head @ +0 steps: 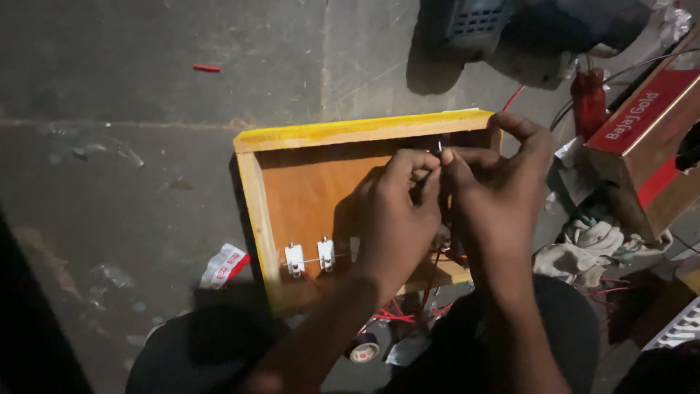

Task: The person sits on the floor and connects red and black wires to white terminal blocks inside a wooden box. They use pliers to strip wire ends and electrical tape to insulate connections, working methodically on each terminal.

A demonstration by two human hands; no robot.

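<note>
A shallow wooden box [306, 190] with a yellow-painted top edge [364, 130] lies on the concrete floor. Both my hands hover over its right half. My left hand [397, 219] and my right hand [496, 197] pinch a small thin wire end [440, 151] between their fingertips, held together above the box. Two small white electrical fittings [309, 257] sit near the box's lower edge, joined by a thin wire. Red wires [397, 315] trail out under my wrists.
A red-and-brown cardboard carton [645, 146] stands at the right beside crumpled cloths [583, 248]. A blue plastic crate [474, 25] is at the top. A tape roll [364, 352] lies by my knees, a red-white wrapper [224, 265] at left, a red scrap [206, 68] far left.
</note>
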